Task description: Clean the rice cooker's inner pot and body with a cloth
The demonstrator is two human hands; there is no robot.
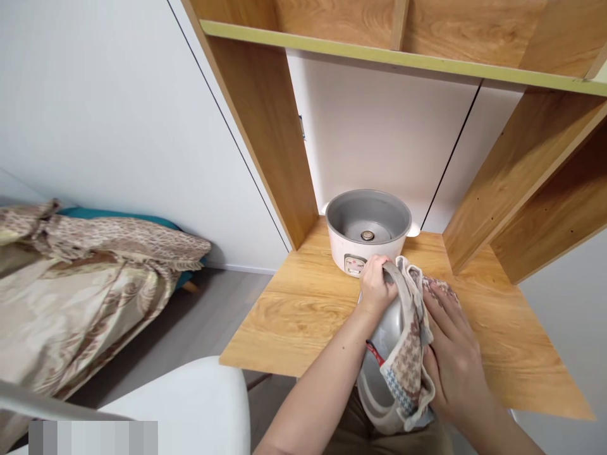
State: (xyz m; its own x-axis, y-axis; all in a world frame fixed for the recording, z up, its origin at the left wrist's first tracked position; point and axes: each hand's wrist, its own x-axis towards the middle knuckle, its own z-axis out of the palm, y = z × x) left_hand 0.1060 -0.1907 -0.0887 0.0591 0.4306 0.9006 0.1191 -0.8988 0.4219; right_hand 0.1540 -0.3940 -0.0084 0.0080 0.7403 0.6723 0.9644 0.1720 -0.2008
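My left hand (378,284) is closed around the upper rim of a silver-grey inner pot (389,325), tilted on its side over the table's front edge. A patterned cloth (406,354) with a checked corner and a red tag hangs over the pot's right side. My right hand (453,344) presses the cloth against the pot with its fingers extended and close together. Just beyond my left hand, a pale pink rice cooker (344,249) stands upright without a lid, its grey inside and round metal centre showing.
The wooden table (265,316) is joined to upright panels (265,126) and an overhead shelf with a yellow-green edge (379,57). A white chair (190,398) stands at lower left. Beyond it is a bed (71,303) with patterned covers against the white wall (118,126).
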